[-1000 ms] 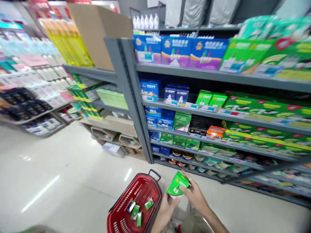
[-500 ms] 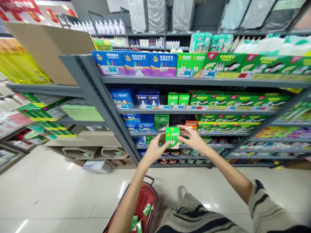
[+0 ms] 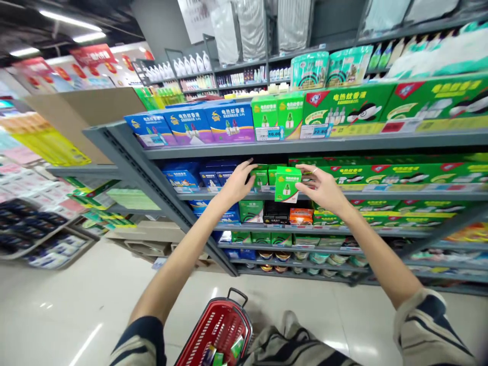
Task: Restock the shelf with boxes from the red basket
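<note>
My right hand pinches a small green mosquito-repellent liquid box by its right side, in front of the second shelf. The box is upright and a little tilted, with a small bottle pictured on its front. My left hand is held at the same shelf with thumb and fingers apart, holding nothing. Its fingertips are at the left edge of a matching green box standing on the shelf; whether they touch it I cannot tell. Dark blue boxes stand behind and left of that hand.
Above is a shelf edge bearing blue and green boxes. Lower shelves hold an orange box, green boxes and round tins. A red shopping basket with several small boxes inside stands on the floor below. A grey upright post is at the left.
Both hands have risen from the lower shelves to the second shelf. My left hand has let go of the green box and moved left; my right hand keeps hold. The view has shifted.
</note>
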Available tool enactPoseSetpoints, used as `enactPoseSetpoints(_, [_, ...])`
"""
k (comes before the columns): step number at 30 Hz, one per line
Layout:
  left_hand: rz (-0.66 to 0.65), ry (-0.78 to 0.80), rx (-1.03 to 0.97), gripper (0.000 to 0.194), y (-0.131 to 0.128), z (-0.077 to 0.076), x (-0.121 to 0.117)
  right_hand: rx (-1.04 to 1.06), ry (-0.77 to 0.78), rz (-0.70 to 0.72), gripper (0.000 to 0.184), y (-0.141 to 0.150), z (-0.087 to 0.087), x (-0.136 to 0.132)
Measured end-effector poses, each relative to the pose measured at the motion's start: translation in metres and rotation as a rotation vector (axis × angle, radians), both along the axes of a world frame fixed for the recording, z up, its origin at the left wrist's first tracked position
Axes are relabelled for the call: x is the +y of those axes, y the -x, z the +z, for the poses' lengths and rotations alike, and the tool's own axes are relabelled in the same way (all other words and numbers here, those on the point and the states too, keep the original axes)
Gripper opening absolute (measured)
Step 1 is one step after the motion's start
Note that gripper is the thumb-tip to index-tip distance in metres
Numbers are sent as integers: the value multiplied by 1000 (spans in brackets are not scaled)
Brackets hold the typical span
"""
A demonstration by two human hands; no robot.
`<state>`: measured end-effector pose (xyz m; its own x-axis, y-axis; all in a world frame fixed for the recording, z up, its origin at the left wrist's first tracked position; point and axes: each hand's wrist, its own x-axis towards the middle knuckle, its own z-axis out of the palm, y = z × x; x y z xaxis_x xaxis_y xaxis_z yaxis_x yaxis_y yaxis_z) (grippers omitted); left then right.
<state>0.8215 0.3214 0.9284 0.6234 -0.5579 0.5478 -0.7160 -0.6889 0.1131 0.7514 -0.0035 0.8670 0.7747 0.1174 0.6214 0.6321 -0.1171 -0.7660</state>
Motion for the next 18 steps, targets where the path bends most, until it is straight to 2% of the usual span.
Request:
enactPoseSetpoints(3, [7,-204,23,44,-19,-2,-11,0,-6,3,59,0,-12,-13])
enactPoseSetpoints(6, [18,-294,19,38,-26,1,-20,25,-27,-16,58,7,-19,-29])
enactPoseSetpoints(12, [-33,-254,-16,28,-39,7,-14,63,-94,-99,61,15,-22,-59])
enactPoseSetpoints(15, [-49,-232,-23,31,-48,8,-10,58,-91,-150,65,11,-16,-60])
enactPoseSetpoints(18, [-81,-191,-21,39,-47,17,-5,61,-61,-175,66,10,-6,-49])
